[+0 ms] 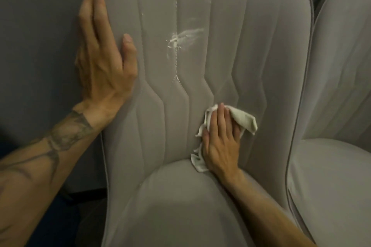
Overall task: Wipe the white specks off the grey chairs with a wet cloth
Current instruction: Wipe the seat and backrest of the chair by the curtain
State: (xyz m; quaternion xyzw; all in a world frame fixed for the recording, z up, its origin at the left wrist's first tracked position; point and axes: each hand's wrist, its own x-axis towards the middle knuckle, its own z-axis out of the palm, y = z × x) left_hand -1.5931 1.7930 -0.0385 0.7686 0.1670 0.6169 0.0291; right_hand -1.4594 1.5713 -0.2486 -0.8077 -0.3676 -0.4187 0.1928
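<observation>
A grey padded chair with stitched vertical channels fills the view. A smear of white specks sits at the middle of its backrest, with thinner white traces running up and down the seam there. My right hand presses a crumpled white cloth flat against the lower backrest, just above the seat and well below the smear. My left hand rests flat with straight fingers on the backrest's left edge, thumb on the front face.
A second grey chair stands right beside this one on the right, its backrest touching. A grey wall lies behind on the left. The dark floor shows at the lower left.
</observation>
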